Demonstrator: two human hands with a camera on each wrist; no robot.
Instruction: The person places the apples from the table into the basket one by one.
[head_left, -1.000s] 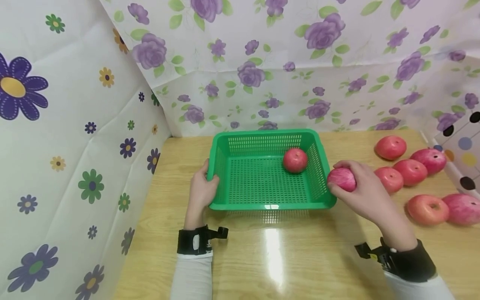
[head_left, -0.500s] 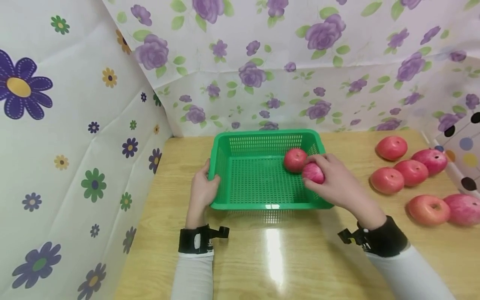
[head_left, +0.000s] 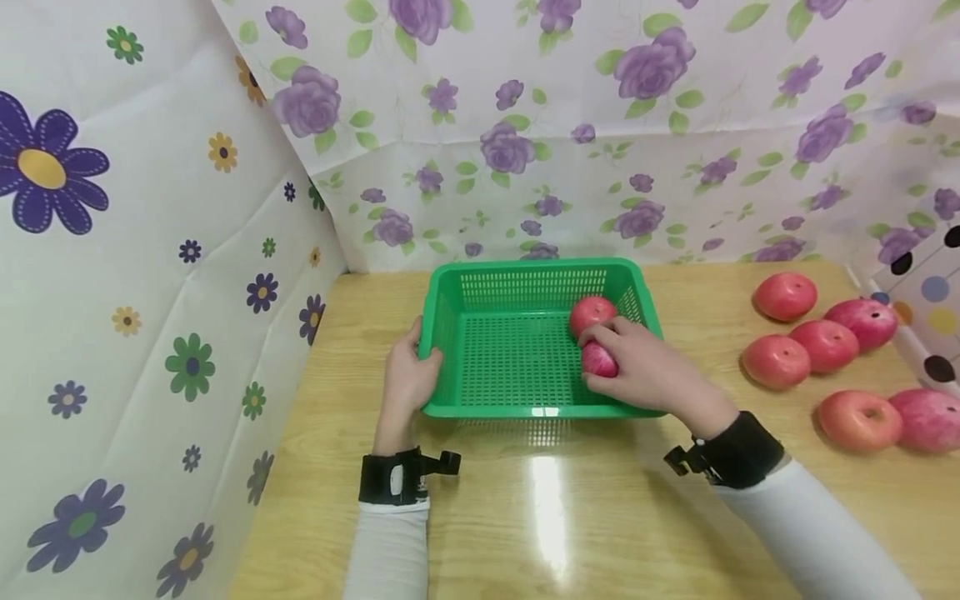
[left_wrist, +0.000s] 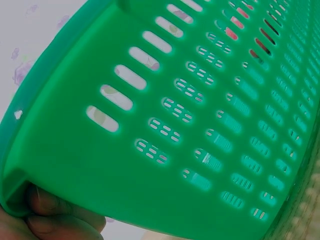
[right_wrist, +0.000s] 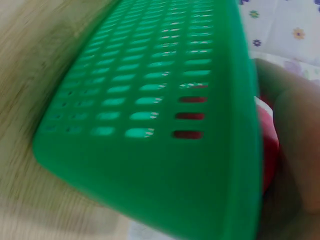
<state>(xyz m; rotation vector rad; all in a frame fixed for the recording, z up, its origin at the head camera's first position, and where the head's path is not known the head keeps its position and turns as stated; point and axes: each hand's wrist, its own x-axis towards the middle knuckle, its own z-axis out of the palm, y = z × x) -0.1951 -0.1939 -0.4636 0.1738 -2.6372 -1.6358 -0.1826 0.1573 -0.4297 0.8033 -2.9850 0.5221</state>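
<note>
A green plastic basket (head_left: 525,412) with slotted walls stands on the wooden table. My left hand (head_left: 410,375) grips its left rim; in the left wrist view curled fingers (left_wrist: 65,220) show under the rim. Inside the basket, at the right, my right hand (head_left: 645,367) holds a streaky pink-red apple (head_left: 598,360) between thumb and fingers. Just behind it lies another red apple (head_left: 592,315), partly covered by that hand. In the right wrist view the held apple (right_wrist: 268,145) shows past the basket's rim, with red visible through the slots.
On the table (head_left: 480,517) to the right lie several more apples, among them an orange-red apple (head_left: 859,420) in front and a red apple (head_left: 784,297) at the back. Flowered cloth (head_left: 510,200) hangs behind the basket and along the left side.
My right hand has carried the streaky apple leftward over the basket's right rim and down inside, beside the other apple. The left hand keeps its grip on the left rim.
</note>
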